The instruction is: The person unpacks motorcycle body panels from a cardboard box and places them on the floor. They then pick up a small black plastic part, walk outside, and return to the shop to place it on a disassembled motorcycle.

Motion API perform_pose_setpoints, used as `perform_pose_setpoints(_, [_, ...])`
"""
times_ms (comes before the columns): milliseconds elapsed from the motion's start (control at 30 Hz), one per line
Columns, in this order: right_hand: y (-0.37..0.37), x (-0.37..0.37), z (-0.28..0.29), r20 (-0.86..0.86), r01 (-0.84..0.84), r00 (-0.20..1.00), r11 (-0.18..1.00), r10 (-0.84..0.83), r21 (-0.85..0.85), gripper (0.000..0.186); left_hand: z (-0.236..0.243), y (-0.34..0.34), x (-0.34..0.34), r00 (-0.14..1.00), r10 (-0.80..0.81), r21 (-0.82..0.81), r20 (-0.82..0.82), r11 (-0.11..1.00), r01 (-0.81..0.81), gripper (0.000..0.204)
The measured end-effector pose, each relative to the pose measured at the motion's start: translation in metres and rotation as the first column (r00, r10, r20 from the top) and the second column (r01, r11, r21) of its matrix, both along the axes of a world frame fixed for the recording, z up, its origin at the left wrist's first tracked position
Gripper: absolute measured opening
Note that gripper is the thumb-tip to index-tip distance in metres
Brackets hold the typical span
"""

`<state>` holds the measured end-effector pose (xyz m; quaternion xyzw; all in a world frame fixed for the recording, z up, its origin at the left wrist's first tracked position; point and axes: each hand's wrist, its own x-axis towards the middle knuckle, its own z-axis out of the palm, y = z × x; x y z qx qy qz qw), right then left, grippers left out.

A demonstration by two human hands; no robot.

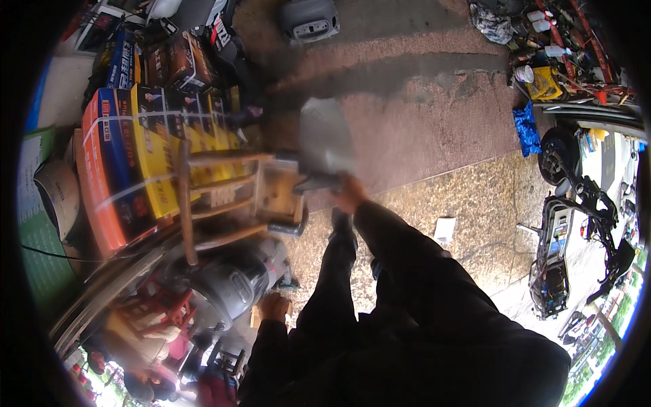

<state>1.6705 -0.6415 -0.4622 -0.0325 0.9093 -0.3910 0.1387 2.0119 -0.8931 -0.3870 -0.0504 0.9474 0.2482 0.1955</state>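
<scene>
While my R hand is closed round the dark near end of a grey panel, the panel's broad pale part points away from me, up over the reddish stretch of floor. Both hand and panel are a bit blurred, so exact finger placement is hard to read. My L hand is lower down, near my L leg and just beside a grey-black machine; fingers look curled, but can't tell if they're pinching anything.

Just L of the panel is a wooden chair, tilted in view, slats toward the boxes (yellow, black & orange, strapped w/ white bands). Grey casing is on the floor at the far side, well apart from the panel. On my R, a white card lies on the speckled floor, w/ a stripped bike frame & a black wheel farther out. Blue bag is near the wheel, below a cluttered pile of parts w/ a yellow item in it. Lower L, past the machine: red stool & a couple of ppl, too blurred for detail.
</scene>
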Motion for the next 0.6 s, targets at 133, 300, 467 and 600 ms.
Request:
perform_pose_setpoints(133, [0.013, 0.047, 0.012, 0.284, -0.189, 0.938, 0.980, 0.199, -0.063, 0.049, 0.000, 0.027, -0.020, 0.992, 0.124, -0.025, 0.033, 0.992, -0.123, 0.017])
perform_pose_setpoints(300, [0.125, 0.136, 0.067, 0.525, -0.196, 0.840, 0.979, 0.136, 0.060, 0.045, 0.002, 0.069, -0.073, 0.857, 0.420, 0.171, 0.298, 0.860, -0.481, 0.020])
perform_pose_setpoints(467, [0.297, 0.249, 0.121, 0.533, 0.287, 0.777, 0.942, -0.336, 0.175, 0.047, 0.057, 0.183, -0.163, 0.949, 0.282, 0.666, 0.139, 0.683, -0.300, 0.016])
perform_pose_setpoints(600, [0.421, 0.354, 0.156, 0.486, 0.602, 0.586, 0.750, -0.648, 0.274, 0.049, 0.169, 0.339, -0.205, 0.987, 0.059, 0.790, 0.149, 0.593, -0.155, 0.024])
